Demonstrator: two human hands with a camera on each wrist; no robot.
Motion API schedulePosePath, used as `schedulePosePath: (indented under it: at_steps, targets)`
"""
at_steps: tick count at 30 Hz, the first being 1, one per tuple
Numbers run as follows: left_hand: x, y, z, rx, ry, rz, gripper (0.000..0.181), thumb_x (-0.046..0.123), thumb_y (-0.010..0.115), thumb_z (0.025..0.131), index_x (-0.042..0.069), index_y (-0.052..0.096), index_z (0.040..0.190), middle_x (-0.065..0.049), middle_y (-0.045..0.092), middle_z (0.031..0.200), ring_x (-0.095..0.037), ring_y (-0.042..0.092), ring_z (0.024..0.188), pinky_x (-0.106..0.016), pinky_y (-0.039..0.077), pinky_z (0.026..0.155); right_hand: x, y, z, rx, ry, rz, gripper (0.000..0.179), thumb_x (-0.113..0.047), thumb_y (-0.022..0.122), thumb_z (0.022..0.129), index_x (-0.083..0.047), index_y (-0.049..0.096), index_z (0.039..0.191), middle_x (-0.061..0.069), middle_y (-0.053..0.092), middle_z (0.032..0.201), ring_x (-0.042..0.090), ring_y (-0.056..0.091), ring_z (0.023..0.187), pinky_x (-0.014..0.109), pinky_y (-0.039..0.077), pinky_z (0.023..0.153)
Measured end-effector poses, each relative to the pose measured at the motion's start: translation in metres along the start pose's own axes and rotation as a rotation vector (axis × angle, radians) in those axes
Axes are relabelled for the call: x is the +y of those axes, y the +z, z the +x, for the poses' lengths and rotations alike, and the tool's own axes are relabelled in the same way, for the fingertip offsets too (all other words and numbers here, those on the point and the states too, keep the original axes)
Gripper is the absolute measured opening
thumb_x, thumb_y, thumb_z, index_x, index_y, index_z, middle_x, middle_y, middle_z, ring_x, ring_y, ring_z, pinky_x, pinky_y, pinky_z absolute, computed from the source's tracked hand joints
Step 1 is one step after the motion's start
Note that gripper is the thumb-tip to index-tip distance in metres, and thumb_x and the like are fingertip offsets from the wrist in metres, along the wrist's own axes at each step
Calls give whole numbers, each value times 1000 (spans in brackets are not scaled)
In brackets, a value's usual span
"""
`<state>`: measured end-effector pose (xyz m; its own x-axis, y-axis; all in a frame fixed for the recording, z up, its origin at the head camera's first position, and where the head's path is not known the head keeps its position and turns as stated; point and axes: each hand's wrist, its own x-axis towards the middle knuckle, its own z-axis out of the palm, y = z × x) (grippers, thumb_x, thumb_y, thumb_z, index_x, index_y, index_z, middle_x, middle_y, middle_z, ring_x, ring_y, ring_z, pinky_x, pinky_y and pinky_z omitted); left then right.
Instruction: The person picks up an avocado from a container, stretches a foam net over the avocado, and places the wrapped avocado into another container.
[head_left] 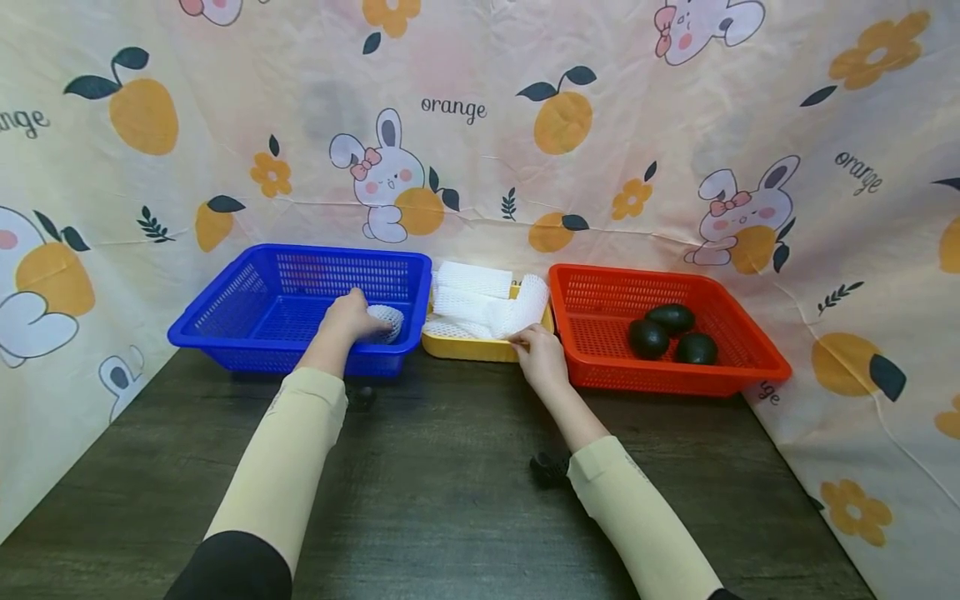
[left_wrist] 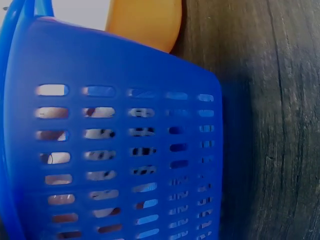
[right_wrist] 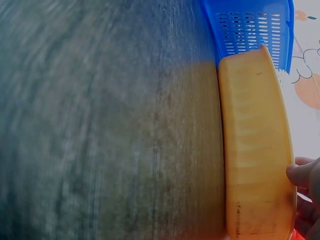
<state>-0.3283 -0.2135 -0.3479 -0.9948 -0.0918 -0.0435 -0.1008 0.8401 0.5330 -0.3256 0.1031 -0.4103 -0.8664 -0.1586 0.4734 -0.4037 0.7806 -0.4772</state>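
In the head view, a white foam net [head_left: 387, 318] at the right end of the blue basket [head_left: 255, 342] is grasped by the left hand [head_left: 348, 316]; from the left wrist, only patches of white and dark are seen through the slotted wall. By the right wrist camera, the yellow tray's [right_wrist: 255, 145] rim is shown pinched by the right hand [right_wrist: 308, 192]. Three avocados [head_left: 649, 339] in the red basket [head_left: 645, 377] are shown from the head alone.
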Motion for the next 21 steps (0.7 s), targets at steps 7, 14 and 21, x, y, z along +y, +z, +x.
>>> schedulePosePath:
  at_steps: [7, 14, 21]
  targets:
    - [1, -7, -3, 12, -1, -43, 37, 35, 64, 86, 3, 47, 83, -11, 48, 78, -26, 49, 72, -37, 44, 64, -1, -1, 2, -4, -5, -4, 10, -4, 73, 84, -6, 76, 92, 7, 66, 91, 25, 61, 87, 39, 47, 79]
    - [3, -7, -3, -21, 17, -40, 37, 34, 70, 83, 3, 49, 78, -10, 50, 75, -25, 49, 71, -34, 43, 64, -2, -2, 2, -16, 12, 6, 10, -4, 72, 84, -6, 76, 93, 7, 66, 92, 26, 61, 88, 39, 47, 79]
    - [1, -2, -3, -104, -4, -24, 50, 33, 72, 84, -4, 49, 109, -22, 55, 104, -36, 51, 96, -47, 44, 87, 1, -2, 0, -16, 12, 9, 10, -3, 73, 84, -6, 76, 93, 7, 66, 92, 25, 61, 89, 39, 47, 80]
